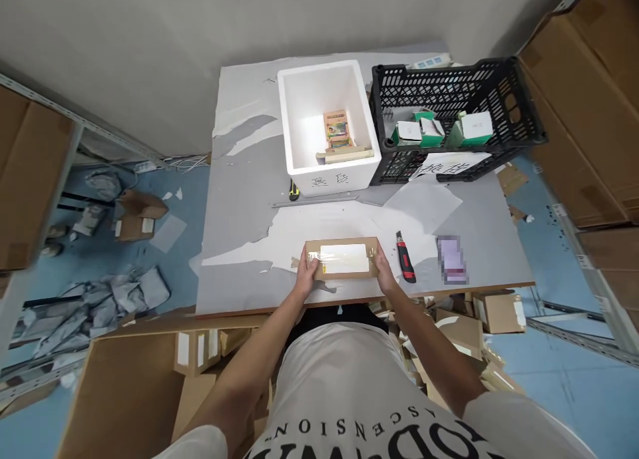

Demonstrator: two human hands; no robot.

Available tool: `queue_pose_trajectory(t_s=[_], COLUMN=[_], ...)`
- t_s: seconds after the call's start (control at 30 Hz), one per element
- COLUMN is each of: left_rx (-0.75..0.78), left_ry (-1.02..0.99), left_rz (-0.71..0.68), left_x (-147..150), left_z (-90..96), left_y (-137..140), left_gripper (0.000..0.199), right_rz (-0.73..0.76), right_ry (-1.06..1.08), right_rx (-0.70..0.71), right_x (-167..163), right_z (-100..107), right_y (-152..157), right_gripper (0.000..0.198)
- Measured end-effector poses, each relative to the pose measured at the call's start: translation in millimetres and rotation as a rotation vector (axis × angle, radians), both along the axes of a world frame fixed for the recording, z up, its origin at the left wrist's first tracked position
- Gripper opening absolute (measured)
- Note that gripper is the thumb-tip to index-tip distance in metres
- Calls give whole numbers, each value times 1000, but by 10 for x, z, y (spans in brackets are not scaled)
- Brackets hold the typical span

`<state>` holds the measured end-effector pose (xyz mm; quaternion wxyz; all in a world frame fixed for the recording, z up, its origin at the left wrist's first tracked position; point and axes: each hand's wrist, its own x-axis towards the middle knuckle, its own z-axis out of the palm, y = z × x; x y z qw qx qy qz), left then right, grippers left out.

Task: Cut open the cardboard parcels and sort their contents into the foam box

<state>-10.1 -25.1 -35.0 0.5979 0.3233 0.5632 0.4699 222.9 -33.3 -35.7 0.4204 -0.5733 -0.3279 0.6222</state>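
The left hand (pixel 306 274) and right hand (pixel 385 271) grasp opposite ends of a long brown cardboard box with a white label and clear tape (pixel 344 258), fingers wrapped on its short sides; the box is at the near edge of a grey-covered table (pixel 234 213), whether touching it or raised I cannot tell; a red-and-black utility knife (pixel 405 258) lies just beside the right hand; beyond stand a white foam bin (pixel 299 106) and a black lattice plastic crate (pixel 529 136), side by side.
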Motion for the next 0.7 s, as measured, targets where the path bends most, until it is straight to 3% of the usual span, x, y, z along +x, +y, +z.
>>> queue_pose_trajectory(t_s=[0.23,0.7], left_rx=[-62,-88], left_ry=[25,111], left_rz=[-4,-33], left_x=[-36,-34], left_z=[-182,-217], left_y=[35,68], left_gripper=[84,84], right_rz=[-61,-93], right_ry=[-160,-197], right_rx=[-12,15], right_x=[-62,-37], right_z=[-57,-224], right_y=[67,115], right_gripper=[82,79])
